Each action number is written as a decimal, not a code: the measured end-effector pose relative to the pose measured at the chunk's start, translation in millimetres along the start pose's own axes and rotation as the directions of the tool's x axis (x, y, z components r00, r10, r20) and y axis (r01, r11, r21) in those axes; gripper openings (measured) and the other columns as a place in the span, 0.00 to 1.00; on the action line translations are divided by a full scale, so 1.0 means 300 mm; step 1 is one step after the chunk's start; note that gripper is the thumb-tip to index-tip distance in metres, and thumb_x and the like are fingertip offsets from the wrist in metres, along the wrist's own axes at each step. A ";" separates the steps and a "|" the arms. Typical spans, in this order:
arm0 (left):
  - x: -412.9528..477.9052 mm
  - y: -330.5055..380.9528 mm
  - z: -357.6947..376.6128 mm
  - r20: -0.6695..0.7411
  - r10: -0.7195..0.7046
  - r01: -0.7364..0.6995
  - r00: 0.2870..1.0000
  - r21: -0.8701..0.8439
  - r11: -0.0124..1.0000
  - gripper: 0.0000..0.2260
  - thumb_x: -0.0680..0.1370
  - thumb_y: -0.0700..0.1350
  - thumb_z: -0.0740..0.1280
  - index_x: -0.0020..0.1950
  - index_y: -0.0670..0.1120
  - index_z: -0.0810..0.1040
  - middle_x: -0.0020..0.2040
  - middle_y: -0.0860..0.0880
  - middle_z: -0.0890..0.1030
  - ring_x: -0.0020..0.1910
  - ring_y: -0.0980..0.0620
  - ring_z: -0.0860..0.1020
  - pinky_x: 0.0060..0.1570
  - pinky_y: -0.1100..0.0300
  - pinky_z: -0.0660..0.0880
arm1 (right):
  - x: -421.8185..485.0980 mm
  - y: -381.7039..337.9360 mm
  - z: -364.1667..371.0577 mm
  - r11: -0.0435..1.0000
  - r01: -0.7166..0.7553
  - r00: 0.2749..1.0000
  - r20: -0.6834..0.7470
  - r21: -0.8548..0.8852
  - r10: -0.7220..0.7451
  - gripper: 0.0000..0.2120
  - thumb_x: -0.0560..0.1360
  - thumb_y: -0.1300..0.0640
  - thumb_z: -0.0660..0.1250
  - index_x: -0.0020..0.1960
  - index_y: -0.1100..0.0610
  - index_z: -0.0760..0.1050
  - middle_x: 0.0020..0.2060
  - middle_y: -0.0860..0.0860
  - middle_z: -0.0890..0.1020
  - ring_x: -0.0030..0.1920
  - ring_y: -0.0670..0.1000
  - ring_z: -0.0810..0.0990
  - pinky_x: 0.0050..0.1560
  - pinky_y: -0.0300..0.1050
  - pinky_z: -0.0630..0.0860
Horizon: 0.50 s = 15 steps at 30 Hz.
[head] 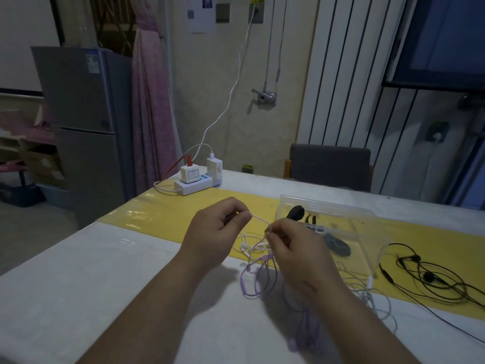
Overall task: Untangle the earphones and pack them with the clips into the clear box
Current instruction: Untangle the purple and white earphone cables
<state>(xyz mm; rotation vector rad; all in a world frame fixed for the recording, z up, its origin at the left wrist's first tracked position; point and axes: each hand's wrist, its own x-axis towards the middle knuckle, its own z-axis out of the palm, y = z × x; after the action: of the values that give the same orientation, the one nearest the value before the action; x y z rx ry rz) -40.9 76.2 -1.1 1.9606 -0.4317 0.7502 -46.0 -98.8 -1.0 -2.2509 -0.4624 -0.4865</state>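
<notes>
Fingers (244,217) of the left hand (215,232) curled, pinching a thin pale pink earphone cord (260,220). Fingers of the right hand (296,256) pinching the same cord just to the right and slightly lower. Held raised above the table, with a short stretch taut between the two pinches.

Probably best done with a light pinch: slide the right fingers along the cord toward the knot and feed loops through. Avoid hauling the two pinches apart, which would likely tighten the snarl. Worth leaving the purple strands down on the table while the pink one is traced out.

Long axis of the taut stretch: side to side, dipping from the left fingers down to the right ones. Below the right fingers, dropping into a loose tangle of pink and purple earphone cords (258,261) on the white-clothed table (78,285).

Just beyond the right fingers, a clear plastic box (367,224) on a glossy yellow strip (170,214), holding a black clip (296,212) and a dark grey clip (337,245). Near the right wrist, thin white earphones (372,292). Well off to the right of both hands, black earphones (430,277) in loose coils, apart from the rest.
</notes>
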 end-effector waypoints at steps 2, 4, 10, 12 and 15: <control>0.004 -0.014 -0.006 -0.031 -0.052 0.055 0.998 0.093 0.994 0.06 0.77 0.50 0.67 0.40 0.53 0.77 0.29 0.54 0.73 0.30 0.56 0.69 0.32 0.55 0.68 | 0.003 -0.004 -0.011 0.979 -0.068 0.991 -0.098 0.190 0.088 0.07 0.79 0.55 0.63 0.42 0.48 0.74 0.37 0.45 0.83 0.41 0.47 0.80 0.43 0.48 0.77; 0.009 -0.025 -0.008 -0.023 -0.121 0.122 0.992 0.273 0.954 0.05 0.78 0.50 0.67 0.42 0.52 0.76 0.28 0.53 0.72 0.31 0.54 0.70 0.33 0.53 0.68 | 0.006 -0.020 -0.035 0.893 -0.101 0.966 -0.170 0.438 0.193 0.08 0.80 0.56 0.60 0.42 0.50 0.72 0.40 0.47 0.85 0.42 0.53 0.83 0.46 0.58 0.81; 0.018 -0.069 -0.041 -0.234 -0.384 0.449 0.893 0.417 0.790 0.11 0.79 0.54 0.63 0.41 0.50 0.77 0.38 0.50 0.79 0.42 0.46 0.76 0.42 0.51 0.74 | 0.017 -0.050 -0.148 0.584 -0.177 0.860 -0.164 0.793 0.483 0.10 0.81 0.61 0.54 0.44 0.54 0.70 0.32 0.55 0.78 0.30 0.52 0.77 0.30 0.46 0.77; 0.019 -0.077 -0.053 -0.239 -0.440 0.501 0.866 0.409 0.763 0.17 0.79 0.56 0.63 0.39 0.47 0.79 0.37 0.48 0.80 0.41 0.45 0.77 0.43 0.51 0.75 | 0.026 -0.040 -0.149 0.551 -0.166 0.843 -0.172 0.818 0.509 0.11 0.83 0.59 0.55 0.43 0.53 0.70 0.27 0.51 0.69 0.27 0.48 0.69 0.31 0.47 0.77; 0.025 -0.062 -0.048 -0.190 -0.571 0.594 0.798 0.092 0.799 0.18 0.81 0.54 0.62 0.39 0.43 0.80 0.38 0.46 0.81 0.36 0.47 0.78 0.39 0.53 0.76 | 0.031 -0.029 -0.142 0.535 -0.191 0.852 -0.132 0.823 0.506 0.08 0.83 0.57 0.56 0.47 0.54 0.71 0.27 0.50 0.66 0.25 0.48 0.65 0.26 0.44 0.71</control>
<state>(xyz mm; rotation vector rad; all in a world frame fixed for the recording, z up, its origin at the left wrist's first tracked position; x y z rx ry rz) -29.0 97.8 -3.4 1.9948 0.3372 0.5254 -50.6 -123.5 35.5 -1.2737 0.0217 -0.3562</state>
